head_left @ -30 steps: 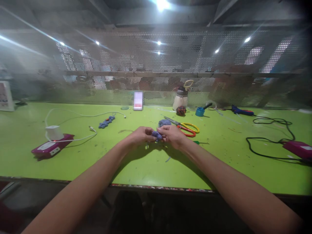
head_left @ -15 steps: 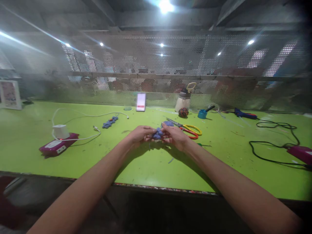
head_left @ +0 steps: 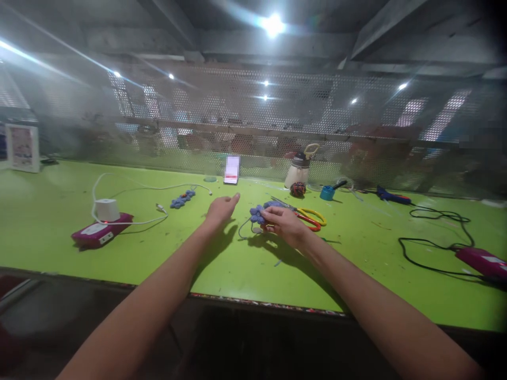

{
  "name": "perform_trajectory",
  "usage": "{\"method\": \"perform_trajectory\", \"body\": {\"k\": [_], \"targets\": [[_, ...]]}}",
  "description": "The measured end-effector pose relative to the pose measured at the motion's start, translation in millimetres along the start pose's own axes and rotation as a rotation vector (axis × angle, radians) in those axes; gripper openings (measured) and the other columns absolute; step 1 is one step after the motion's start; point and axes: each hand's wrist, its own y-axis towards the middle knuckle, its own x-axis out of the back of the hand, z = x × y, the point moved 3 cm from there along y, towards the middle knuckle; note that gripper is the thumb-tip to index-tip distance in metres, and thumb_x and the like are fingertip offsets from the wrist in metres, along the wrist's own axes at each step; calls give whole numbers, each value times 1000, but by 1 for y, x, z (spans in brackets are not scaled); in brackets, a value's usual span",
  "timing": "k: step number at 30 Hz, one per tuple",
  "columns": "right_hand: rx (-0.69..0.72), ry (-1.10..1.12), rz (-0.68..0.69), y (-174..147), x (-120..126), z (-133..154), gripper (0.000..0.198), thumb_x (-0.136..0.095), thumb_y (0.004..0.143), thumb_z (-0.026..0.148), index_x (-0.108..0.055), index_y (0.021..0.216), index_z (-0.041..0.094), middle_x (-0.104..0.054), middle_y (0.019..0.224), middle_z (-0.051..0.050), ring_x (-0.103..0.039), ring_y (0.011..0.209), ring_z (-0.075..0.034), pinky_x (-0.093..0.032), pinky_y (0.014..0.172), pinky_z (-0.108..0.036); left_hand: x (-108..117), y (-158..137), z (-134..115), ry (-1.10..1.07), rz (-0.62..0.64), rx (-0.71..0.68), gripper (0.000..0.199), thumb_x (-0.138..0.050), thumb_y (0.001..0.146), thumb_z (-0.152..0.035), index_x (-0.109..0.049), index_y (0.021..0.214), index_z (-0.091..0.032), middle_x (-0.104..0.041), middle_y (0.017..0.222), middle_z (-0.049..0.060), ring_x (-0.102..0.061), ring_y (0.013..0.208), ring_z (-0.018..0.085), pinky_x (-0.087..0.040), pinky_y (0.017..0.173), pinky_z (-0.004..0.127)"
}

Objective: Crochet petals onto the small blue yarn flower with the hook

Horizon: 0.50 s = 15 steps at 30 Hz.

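My right hand (head_left: 284, 221) pinches a purple-blue crocheted flower (head_left: 256, 214) between thumb and fingers, above the green table. A loose yarn tail hangs from the flower and curls to its left. My left hand (head_left: 222, 210) is apart from the flower, to its left, its thumb stretched out and nothing visible in it; its other fingers are partly hidden. Just behind my right hand lies more purple-blue yarn (head_left: 272, 203), partly covered. Scissors (head_left: 312, 217) with red and yellow handles lie beside it on the right. A strip of crocheted flowers (head_left: 182, 199) rests farther left.
A purple power strip (head_left: 103, 231) with a white charger (head_left: 108, 210) and cable is on the left. At the back stand a phone (head_left: 232, 170), a bottle (head_left: 298, 171), a dark yarn ball (head_left: 298, 189) and a blue tape roll (head_left: 327, 193). A blue-handled tool (head_left: 392, 196) lies right.
My left hand has let go of the flower and moved left and slightly up. My right hand keeps the flower, now more visible with its yarn tail. The view has shifted slightly.
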Motion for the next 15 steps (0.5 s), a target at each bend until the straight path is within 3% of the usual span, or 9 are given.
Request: {"method": "perform_trajectory", "body": {"k": [3,5,8,9,11,15], "targets": [[29,-2,-24,2,2,-1,34,-86,61,42,-66,71,16,-66,68,-2,-58,60,-12,-47,62,-29,5,-1,-7,38,-110,-63,36,-58,92,-36,-56,123,-17,-59,124,10,-61,104,24,-53,87,46],[53,-1,-58,4,5,-3,36,-86,61,45,-66,71,16,-65,66,-2,-56,58,-12,-46,59,-28,0,-6,-11,41,-75,-81,33,-58,91,-39,-62,113,-15,-64,115,9,-63,99,23,-53,84,43],[95,8,-128,7,8,-4,39,-86,59,47,-65,71,16,-63,61,0,-53,55,-11,-42,54,-27,-15,-17,-13,13,126,-70,43,-65,81,-51,-72,75,-10,-71,82,10,-64,80,21,-48,71,32],[110,15,-150,7,8,-4,39,-86,59,47,-65,71,17,-62,60,0,-52,54,-11,-41,53,-26,-20,-20,-13,-8,207,-58,46,-67,78,-54,-73,71,-9,-71,75,11,-64,75,21,-46,67,31],[138,32,-183,7,7,-2,39,-85,59,47,-66,73,17,-62,60,1,-51,52,-10,-40,51,-25,-29,-25,-11,-63,310,-31,50,-68,74,-59,-75,76,-9,-71,74,11,-64,72,20,-44,64,30],[172,68,-194,3,-1,2,40,-84,58,49,-68,75,16,-64,65,0,-55,57,-11,-44,56,-26,-39,-30,-7,-238,447,4,49,-67,76,-59,-74,94,-14,-73,97,14,-67,89,23,-50,76,33]]}}
